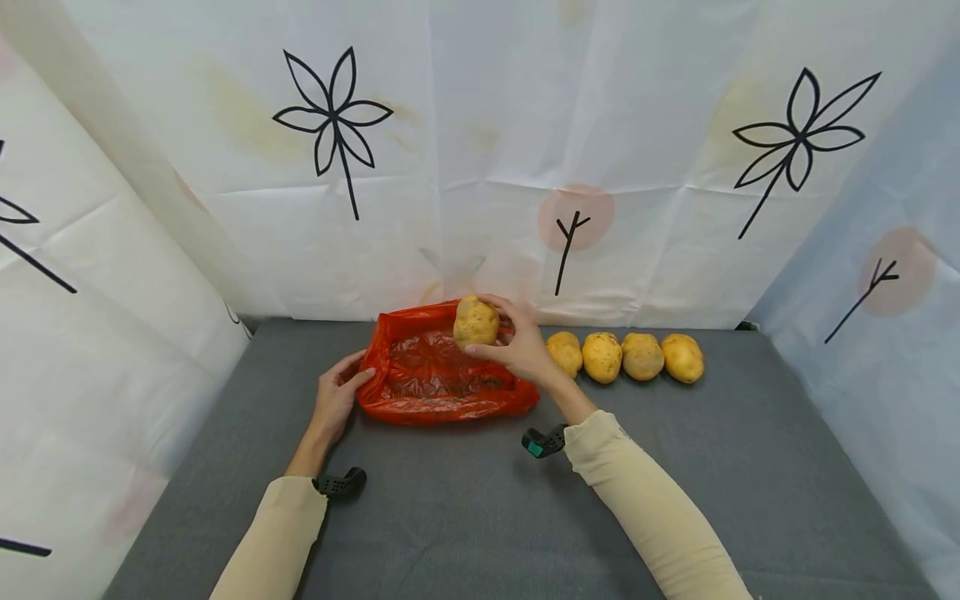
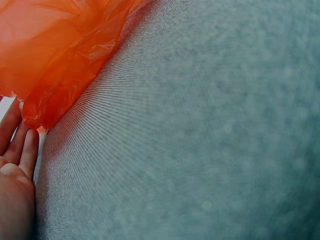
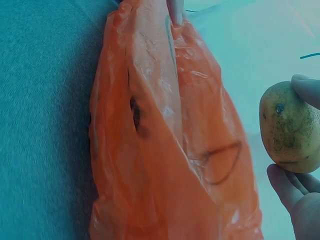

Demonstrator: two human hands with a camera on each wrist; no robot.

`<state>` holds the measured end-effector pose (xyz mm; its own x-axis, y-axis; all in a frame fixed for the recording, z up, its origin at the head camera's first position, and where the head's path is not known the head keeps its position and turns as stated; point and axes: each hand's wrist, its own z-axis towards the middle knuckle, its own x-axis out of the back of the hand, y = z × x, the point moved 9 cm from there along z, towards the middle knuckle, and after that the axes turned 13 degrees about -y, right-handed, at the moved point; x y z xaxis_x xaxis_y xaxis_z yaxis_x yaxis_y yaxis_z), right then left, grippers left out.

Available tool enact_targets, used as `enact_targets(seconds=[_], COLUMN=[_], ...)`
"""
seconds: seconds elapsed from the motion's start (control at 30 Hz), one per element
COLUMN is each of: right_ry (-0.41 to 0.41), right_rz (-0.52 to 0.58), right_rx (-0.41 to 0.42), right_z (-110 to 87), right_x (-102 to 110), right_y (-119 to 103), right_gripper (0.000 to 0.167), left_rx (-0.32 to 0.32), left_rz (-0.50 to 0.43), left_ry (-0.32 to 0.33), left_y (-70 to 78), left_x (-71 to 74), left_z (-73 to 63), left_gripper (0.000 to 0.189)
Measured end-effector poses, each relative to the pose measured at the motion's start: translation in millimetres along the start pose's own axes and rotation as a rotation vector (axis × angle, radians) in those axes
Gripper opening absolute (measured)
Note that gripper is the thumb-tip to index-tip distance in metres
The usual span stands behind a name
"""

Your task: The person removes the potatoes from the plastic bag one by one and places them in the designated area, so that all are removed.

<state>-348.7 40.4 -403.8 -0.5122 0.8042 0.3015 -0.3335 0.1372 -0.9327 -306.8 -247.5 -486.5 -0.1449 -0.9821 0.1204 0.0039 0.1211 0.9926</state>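
Observation:
A red plastic bag [image 1: 450,410] lies on the grey table with its mouth spread open. At its left side my left hand [image 1: 335,398] holds the bag's edge between thumb and fingers; in the left wrist view, fingers [image 2: 29,150] lie against the orange-looking plastic. My right hand [image 1: 521,342] grips a yellow potato [image 1: 476,322] above the right part of the bag's mouth. In the right wrist view the potato [image 3: 287,127] sits between thumb and fingers, beside and apart from the bag [image 3: 150,165].
Several potatoes [image 1: 602,357] stand in a row to the right of the bag, the leftmost partly behind my right wrist. The grey table [image 1: 450,517] ends at a white patterned cloth [image 1: 480,150] at the back, with cloth on both sides too.

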Motion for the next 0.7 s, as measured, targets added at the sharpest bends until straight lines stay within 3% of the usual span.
enact_targets(seconds=[0.7], right_ry=[-0.016], right_rz=[-0.018], right_rx=[0.016], right_z=[-20.1], right_x=[23], right_y=[-8], right_gripper=[0.077], left_rx=[-0.009], left_rz=[-0.008], left_ry=[0.007], left_y=[0.2], left_x=[1.7], left_z=[0.2], left_gripper=[0.045])
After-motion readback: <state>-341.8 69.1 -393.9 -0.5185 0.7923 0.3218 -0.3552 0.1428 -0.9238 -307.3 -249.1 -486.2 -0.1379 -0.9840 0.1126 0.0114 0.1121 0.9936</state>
